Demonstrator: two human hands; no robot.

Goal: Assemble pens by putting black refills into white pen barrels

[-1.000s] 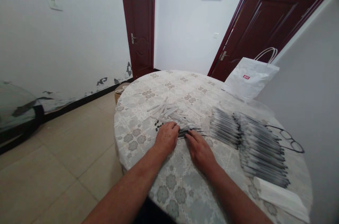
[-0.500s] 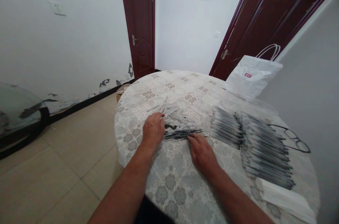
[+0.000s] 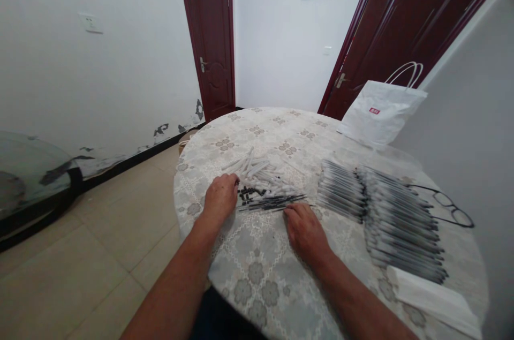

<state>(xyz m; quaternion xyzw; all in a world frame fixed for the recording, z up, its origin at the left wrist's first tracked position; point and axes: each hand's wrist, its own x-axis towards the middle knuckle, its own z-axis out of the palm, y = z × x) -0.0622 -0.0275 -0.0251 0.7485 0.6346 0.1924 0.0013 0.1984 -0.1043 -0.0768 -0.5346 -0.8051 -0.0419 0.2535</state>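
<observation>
My left hand (image 3: 221,194) is at the left end of a small heap of black pen caps (image 3: 247,194), fingers curled together; what they pinch, if anything, is hidden. Thin dark pen refills (image 3: 273,202) lie in a loose bundle in front of the caps. At the bundle's right end is my right hand (image 3: 305,226), its fingers closed and the fingertips against the refills; their grip is too small to make out. White pen barrels (image 3: 261,168) are scattered in a pile behind the caps and refills.
Rows of assembled pens (image 3: 403,222) lie on the right of the round table (image 3: 257,270), beside black-framed glasses (image 3: 455,209). A folded white paper (image 3: 433,297) is at the near right. A white bag (image 3: 381,112) stands at the far right edge.
My left hand has moved left, away from the refills, so more black caps show. The right hand has stayed nearly in place, and the refills are spread slightly more.
</observation>
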